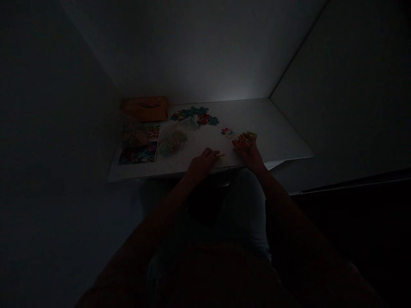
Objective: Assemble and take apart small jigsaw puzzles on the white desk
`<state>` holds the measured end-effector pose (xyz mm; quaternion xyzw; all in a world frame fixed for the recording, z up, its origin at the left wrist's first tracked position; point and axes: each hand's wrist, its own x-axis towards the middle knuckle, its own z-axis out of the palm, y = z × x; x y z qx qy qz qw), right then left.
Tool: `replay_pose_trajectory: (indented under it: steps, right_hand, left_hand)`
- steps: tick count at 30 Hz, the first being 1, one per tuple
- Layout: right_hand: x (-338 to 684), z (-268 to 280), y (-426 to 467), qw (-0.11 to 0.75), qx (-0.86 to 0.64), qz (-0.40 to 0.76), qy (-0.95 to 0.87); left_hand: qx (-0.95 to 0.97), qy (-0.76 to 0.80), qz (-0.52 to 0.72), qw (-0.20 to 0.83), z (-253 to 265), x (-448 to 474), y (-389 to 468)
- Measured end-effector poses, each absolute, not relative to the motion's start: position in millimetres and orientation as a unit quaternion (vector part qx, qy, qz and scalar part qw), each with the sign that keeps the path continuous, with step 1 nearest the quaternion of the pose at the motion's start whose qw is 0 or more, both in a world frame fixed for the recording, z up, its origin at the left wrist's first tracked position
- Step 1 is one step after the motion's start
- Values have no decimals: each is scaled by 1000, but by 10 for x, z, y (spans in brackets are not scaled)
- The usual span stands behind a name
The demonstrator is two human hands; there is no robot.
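In dim light, my left hand [204, 161] rests near the front edge of the white table, its fingers closed on a small pale puzzle piece [221, 155]. To the right, my right hand [252, 156] grips several joined or stacked puzzle pieces [241, 141], mostly red with a yellow-green one beside them. Just beyond that hand lies a small multicoloured puzzle piece [227, 133], flat on the table. Farther back is a heap of loose teal, red and yellow puzzle pieces [199, 114].
An orange box [146, 108] stands at the back left of the white table [282, 145]. Before it lie printed picture sheets [138, 155] and clear plastic bags [175, 140] with pieces inside. Walls [192, 51] border the table behind and at the right.
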<state>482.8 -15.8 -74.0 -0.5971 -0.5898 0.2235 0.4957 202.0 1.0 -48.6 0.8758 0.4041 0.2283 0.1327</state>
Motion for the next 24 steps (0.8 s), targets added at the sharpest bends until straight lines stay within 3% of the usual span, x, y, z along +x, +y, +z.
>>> replay_pose_trajectory:
  steps: [4, 7, 13, 19, 24]
  right_hand:
    - [4744, -664, -59, 505, -574, 260, -590]
    - [4585, -614, 64, 483, -558, 272, -618]
    - [4269, -607, 235, 426, -523, 330, -660]
    - [4179, -577, 160, 418, -498, 334, -683]
    - [4131, -588, 109, 402, -496, 323, -699]
  left_hand:
    - [756, 465, 375, 269, -443, 2039, 214]
    - [716, 462, 420, 313, -473, 2028, 326]
    - [745, 459, 413, 255, -579, 2003, 380]
    - [737, 450, 403, 302, -620, 2022, 360]
    - [785, 441, 369, 229, -618, 2031, 354]
